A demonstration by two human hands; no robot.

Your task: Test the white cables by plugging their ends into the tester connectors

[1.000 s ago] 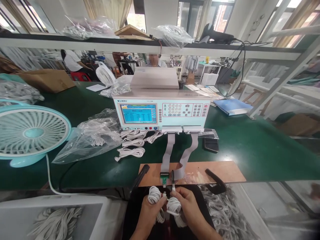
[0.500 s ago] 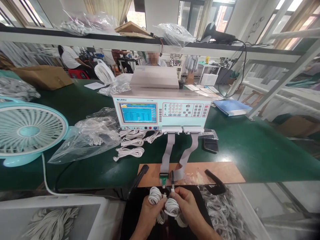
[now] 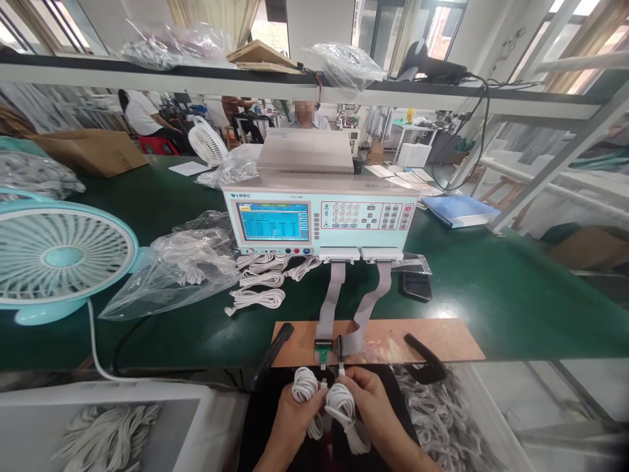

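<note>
My left hand is closed on a coiled white cable, its thumb beside a small white plug that points up at the green circuit board. A narrow gap separates that plug from the socket on the board. My right hand pinches another white cable connector at the lower end of the black upright connector; whether it is fully seated I cannot tell. A white coil hangs beside the right fingers. Grey ribbon cables run up to the tester.
The boards rest on a wooden plank at the table edge, between black armrests. White cable bundles lie before the tester. A fan stands left. Bins of cables flank me. Other people sit in the background.
The coil by my right hand has swung and hangs lower, with more of its loops showing. Both hands keep nearly the same place. The view has shifted slightly.
</note>
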